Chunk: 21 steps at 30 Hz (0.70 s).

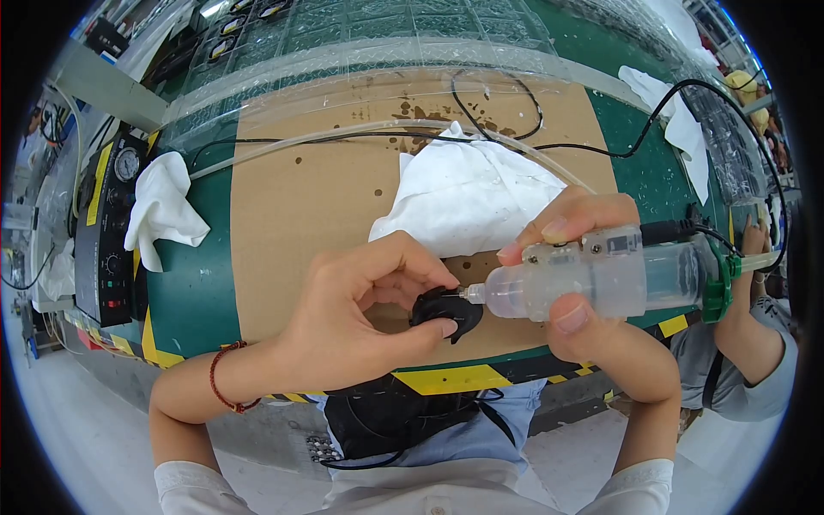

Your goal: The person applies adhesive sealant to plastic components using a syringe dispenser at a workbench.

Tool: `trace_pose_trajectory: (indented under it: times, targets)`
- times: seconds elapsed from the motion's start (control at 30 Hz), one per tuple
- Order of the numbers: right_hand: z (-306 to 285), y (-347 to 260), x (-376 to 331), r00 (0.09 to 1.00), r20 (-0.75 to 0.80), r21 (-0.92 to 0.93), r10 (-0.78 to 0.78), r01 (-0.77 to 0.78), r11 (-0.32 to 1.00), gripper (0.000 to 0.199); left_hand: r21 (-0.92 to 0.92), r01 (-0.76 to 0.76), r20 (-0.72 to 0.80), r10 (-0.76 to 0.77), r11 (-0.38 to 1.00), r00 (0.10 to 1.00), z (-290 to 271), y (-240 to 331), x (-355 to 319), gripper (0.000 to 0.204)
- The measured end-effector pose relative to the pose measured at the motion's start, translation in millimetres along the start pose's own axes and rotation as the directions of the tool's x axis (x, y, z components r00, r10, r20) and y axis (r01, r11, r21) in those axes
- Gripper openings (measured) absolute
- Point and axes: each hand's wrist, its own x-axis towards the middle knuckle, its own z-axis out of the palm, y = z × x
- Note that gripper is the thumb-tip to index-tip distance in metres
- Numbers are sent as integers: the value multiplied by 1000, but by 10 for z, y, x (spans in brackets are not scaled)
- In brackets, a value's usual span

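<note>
Head view: you're mid-dispense, nozzle tip on the part.
Left hand (360,313): pinches the small black part (446,312) between thumb and forefinger, just above the bench's (193,292) near edge.
Right hand (584,275): wrapped around the clear dispensing syringe (592,279), thumb on top, fingers under the barrel; green cap (719,279) at its far end, black cable (678,230) and clear hose (343,137) trailing off it.
Part position: over the brown cardboard sheet (300,197), touching the nozzle tip.
Technique: my call, keep the barrel level and the tip seated on the part, and turn the part with your left fingers rather than swinging the syringe. Watch the cable; it could drag the barrel off line.
Wipe: crumpled white cloth (468,193) lies on the cardboard just behind your hands, handy for the tip. A second white cloth (163,206) sits near the left edge.
Markings: yellow-and-black hazard stripe (438,378) runs along the near edge.
Controller: black box (107,232) at the left edge, with a round gauge, knobs, red buttons and a yellow strip label.
Trays: clear compartment trays (360,26) along the far edge.
</note>
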Motion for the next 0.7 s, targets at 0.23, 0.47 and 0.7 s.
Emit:
trace_pose_trajectory:
  times: [0.23,0.47,0.7]
  targets:
    - [17,1,-26,999,-38,18,27,-26,999,53,0,-13,4,13,1000,1000,-7,-9,2,24]
    - [49,-20,-26,998,-46,25,50,-49,998,54,6,-3,-17,3,1000,1000,-12,-27,-13,25]
    - [46,-35,-27,989,-94,61,115,-109,992,56,-10,0,-12,0,1000,1000,-9,-26,-7,26]
